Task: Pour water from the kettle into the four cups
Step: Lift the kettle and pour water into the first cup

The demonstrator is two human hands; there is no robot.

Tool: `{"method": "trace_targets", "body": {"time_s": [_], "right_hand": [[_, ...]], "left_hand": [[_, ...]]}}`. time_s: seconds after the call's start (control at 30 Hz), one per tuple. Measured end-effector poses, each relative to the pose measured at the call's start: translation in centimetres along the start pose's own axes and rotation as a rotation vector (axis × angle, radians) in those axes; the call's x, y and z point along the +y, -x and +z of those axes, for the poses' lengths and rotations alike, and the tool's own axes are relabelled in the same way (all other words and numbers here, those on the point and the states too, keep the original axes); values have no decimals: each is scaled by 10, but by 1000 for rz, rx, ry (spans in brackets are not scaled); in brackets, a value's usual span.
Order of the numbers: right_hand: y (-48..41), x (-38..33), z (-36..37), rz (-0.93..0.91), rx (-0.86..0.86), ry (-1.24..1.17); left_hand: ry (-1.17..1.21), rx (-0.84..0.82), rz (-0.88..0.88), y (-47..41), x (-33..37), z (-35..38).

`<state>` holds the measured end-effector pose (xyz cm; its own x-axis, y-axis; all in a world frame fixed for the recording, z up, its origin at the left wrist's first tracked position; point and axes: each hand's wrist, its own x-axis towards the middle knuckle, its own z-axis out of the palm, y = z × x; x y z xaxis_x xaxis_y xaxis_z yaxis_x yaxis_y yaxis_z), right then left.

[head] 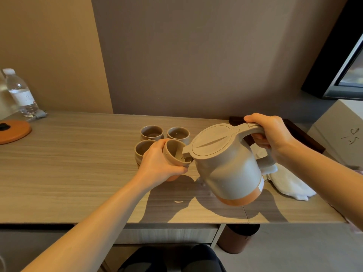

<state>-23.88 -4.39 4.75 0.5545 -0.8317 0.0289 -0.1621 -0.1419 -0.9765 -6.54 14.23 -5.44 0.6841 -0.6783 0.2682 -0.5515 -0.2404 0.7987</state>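
Observation:
My right hand [269, 134] grips the handle of a grey kettle [229, 165] with an orange base, held tilted to the left above the table. Its spout reaches into a tan cup [172, 154] that my left hand [159, 163] holds, tipped toward the kettle. Water runs into that cup. Three more grey cups stand on the wooden table [68, 169] behind it: one at the back left [151, 132], one at the back right [178, 133] and one at the front left [142, 148], partly hidden by my left hand.
A round orange kettle base [13, 131] lies at the table's left end, with a water bottle [20, 93] behind it. A white cloth [288, 183] and a dark tray [302, 132] lie at the right, beside a white box [337, 130]. A brown bin [237, 238] stands under the table.

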Motion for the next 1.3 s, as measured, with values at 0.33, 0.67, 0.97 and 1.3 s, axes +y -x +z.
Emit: {"method": "trace_targets", "body": {"time_s": [0.33,0.67,0.97,1.3], "right_hand": [[0,0,1,-21,-30,21],[1,-3,4,-28,-24,12],[-2,-8,5,-40,-8,26],[-3,-10,5,-66,-15,23]], "left_hand": [[4,19,-46,1,-9,8],[53,66,-93,3,-14,15],[154,116,-148,8,-9,20],[205,121,-195,8,-5,26]]}}
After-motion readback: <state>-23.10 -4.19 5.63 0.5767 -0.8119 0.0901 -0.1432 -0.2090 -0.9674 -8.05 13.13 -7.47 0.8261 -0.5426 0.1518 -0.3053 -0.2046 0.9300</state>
